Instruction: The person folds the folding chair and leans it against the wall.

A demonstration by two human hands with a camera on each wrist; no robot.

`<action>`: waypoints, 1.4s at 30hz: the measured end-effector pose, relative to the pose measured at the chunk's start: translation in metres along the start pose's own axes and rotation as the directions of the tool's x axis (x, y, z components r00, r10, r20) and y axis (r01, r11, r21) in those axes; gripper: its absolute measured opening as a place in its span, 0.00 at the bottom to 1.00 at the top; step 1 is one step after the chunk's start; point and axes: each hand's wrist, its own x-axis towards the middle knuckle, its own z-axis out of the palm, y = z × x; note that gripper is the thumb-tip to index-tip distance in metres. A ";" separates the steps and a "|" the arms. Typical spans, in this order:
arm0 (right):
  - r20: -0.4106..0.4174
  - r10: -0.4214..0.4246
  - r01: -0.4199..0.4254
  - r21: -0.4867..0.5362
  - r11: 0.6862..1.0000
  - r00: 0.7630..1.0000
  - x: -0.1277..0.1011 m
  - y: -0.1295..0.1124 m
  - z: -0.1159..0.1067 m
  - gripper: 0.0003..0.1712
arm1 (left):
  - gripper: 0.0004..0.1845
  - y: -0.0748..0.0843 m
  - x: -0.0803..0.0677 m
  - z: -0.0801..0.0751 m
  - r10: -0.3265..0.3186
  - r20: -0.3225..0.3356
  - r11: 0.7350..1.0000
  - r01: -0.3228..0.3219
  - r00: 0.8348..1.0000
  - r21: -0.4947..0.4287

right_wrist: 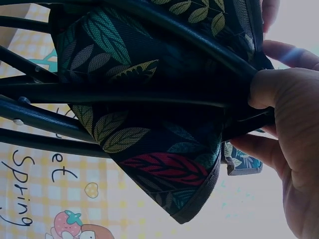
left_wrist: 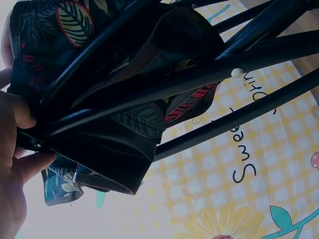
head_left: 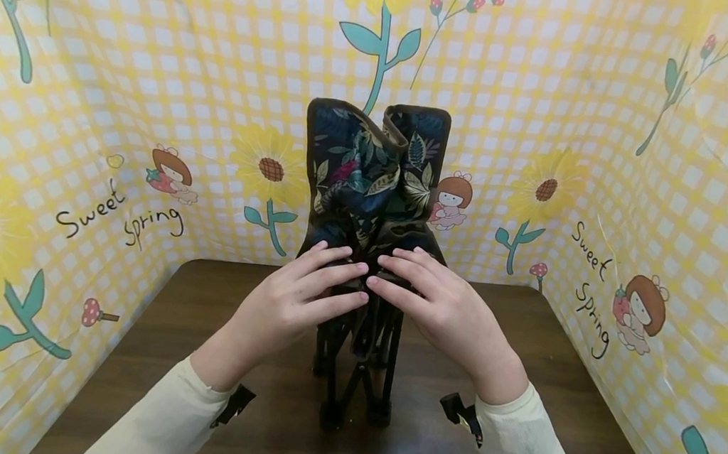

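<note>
A small folding chair point(head_left: 358, 173) with dark leaf-print fabric stands upright on the table, its sides drawn close together. Its black tube legs point(head_left: 359, 390) cross below the seat. My left hand point(head_left: 294, 300) grips the near left corner of the seat frame; the left wrist view shows thumb and fingers about the corner joint point(left_wrist: 37, 145). On the opposite side my right hand point(head_left: 450, 316) grips the near right corner, its thumb lying on a black tube point(right_wrist: 179, 94). The fabric sags in folds between the tubes. The fingertips of both hands nearly meet in the middle.
The brown wooden table point(head_left: 197, 385) carries the chair. A yellow checked cloth point(head_left: 222, 66) with sunflowers and lettering hangs behind it and along both sides, close to the table's edges.
</note>
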 end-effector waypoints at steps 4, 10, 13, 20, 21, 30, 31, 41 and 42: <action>0.004 0.006 -0.006 0.002 1.000 1.000 -0.001 -0.001 -0.001 0.26 | 0.17 0.001 0.000 -0.001 -0.007 -0.001 1.000 0.007 1.000 -0.001; 0.006 0.015 -0.015 0.003 1.000 1.000 -0.002 -0.002 -0.002 0.25 | 0.16 0.003 0.002 -0.004 -0.006 -0.018 1.000 0.006 1.000 0.005; 0.007 0.018 -0.018 0.002 1.000 1.000 -0.003 -0.002 -0.003 0.24 | 0.16 0.003 0.002 -0.004 -0.007 -0.017 1.000 0.007 1.000 0.009; -0.004 0.020 -0.020 -0.002 1.000 1.000 -0.004 -0.003 -0.005 0.22 | 0.17 0.003 0.001 -0.006 -0.007 -0.012 1.000 0.007 1.000 0.004; -0.004 0.021 -0.021 -0.001 1.000 1.000 -0.004 -0.003 -0.005 0.22 | 0.17 0.003 0.001 -0.006 -0.008 -0.013 1.000 0.008 1.000 0.005; -0.013 0.036 -0.036 0.007 0.999 0.999 -0.004 -0.005 -0.007 0.21 | 0.17 0.004 0.001 -0.009 -0.034 -0.009 0.999 0.035 0.999 0.021; -0.012 0.039 -0.039 0.008 0.999 0.999 -0.004 -0.005 -0.007 0.21 | 0.17 0.004 0.001 -0.010 -0.040 -0.007 0.999 0.040 0.999 0.023; -0.030 0.064 -0.064 -0.008 0.998 0.998 -0.008 -0.005 -0.009 0.23 | 0.18 0.005 0.000 -0.016 -0.092 -0.007 0.995 0.092 0.996 0.026; -0.036 0.065 -0.065 -0.007 0.998 0.997 -0.008 -0.005 -0.009 0.24 | 0.18 0.005 0.000 -0.017 -0.096 -0.011 0.995 0.097 0.995 0.027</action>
